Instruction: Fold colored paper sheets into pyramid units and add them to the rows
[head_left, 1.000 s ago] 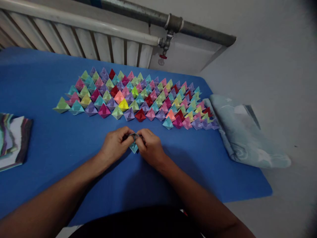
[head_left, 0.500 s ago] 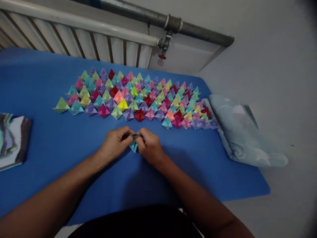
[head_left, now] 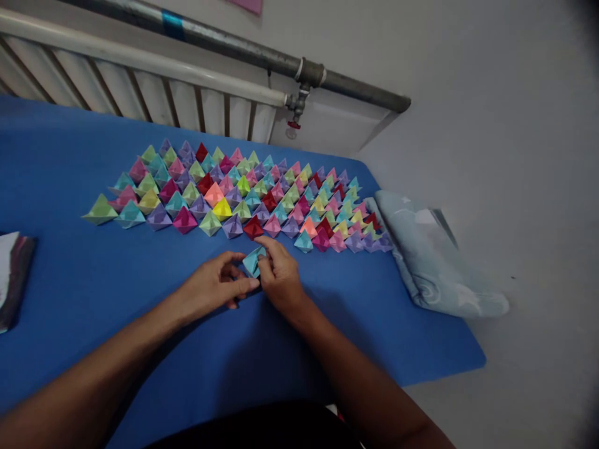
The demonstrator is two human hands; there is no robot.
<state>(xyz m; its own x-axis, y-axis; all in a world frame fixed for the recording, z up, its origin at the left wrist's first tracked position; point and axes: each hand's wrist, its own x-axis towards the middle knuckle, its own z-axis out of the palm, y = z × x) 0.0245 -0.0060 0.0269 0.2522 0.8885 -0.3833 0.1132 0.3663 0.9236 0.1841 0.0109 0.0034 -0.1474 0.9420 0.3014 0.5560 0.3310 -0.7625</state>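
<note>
A light-blue folded paper boat (head_left: 251, 263) is pinched between the thumb and fingers of my right hand (head_left: 282, 272). My left hand (head_left: 223, 282) is just left of it, thumb and fingers apart, curved around the boat's left side; whether a fingertip touches the paper I cannot tell. Just beyond my hands, several rows of small paper boats in many colours stand on the blue surface. A dark red boat (head_left: 253, 227) is the closest one to my right fingertips, and a purple boat (head_left: 233, 227) stands beside it.
A folded pale blue patterned cloth (head_left: 416, 249) lies at the right edge of the blue surface (head_left: 187, 368). On the left is a stack of papers (head_left: 16, 274), partly out of view. A white radiator (head_left: 154, 93) and a metal pipe (head_left: 253, 53) run along the wall behind.
My left hand has loosened its pinch and its fingers have spread. The paper boat has turned in my right hand, showing more of its side. The view has shifted slightly.
</note>
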